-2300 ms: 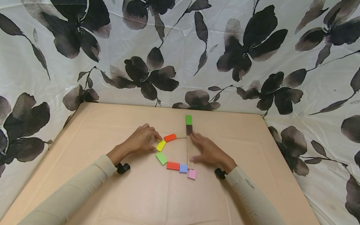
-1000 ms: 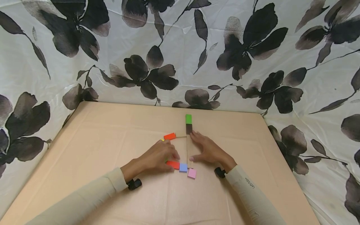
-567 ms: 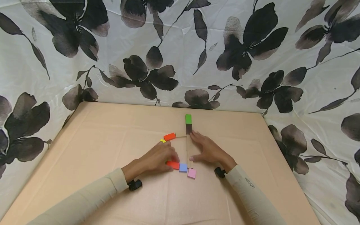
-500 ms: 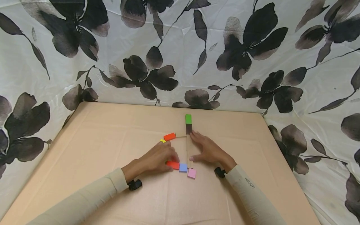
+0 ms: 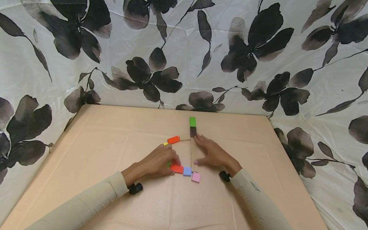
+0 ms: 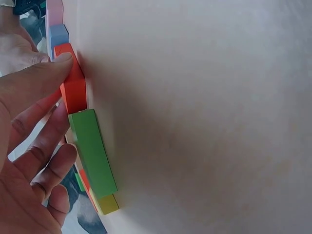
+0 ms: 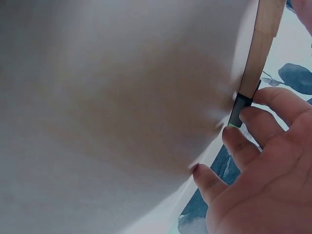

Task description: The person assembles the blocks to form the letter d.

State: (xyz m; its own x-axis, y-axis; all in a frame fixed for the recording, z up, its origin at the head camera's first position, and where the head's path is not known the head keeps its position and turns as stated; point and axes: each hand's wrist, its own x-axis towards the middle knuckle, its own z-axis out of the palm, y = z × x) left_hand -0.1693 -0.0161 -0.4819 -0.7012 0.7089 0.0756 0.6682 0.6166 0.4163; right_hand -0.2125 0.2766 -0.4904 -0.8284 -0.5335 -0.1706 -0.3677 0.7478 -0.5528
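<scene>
My left hand (image 5: 158, 161) pinches a red block (image 6: 75, 95) between thumb and fingers, the thumb on its near side. Right beside that block lies a light green block (image 6: 92, 153), its end against the red one, with a yellow block (image 6: 109, 204) beyond. In the head view the left hand hides most of the green and yellow blocks. My right hand (image 5: 214, 153) lies with extended fingers along the right side of a column. Its fingertips touch a black block (image 5: 193, 131), and its thumb rests at the plain wooden pieces (image 5: 194, 156) below.
A blue block (image 5: 187, 171) and a pink block (image 5: 196, 177) continue the row rightward. A bright green block (image 5: 192, 121) tops the column. An orange-red block (image 5: 173, 139) and a thin wooden piece (image 5: 185, 139) form the upper side. Floral cloth (image 5: 201, 57) hangs behind the board (image 5: 129, 204).
My left hand has gone from the yellow block down and right to the lower red block, then shifted slightly left, showing a green corner. The right hand stays in place.
</scene>
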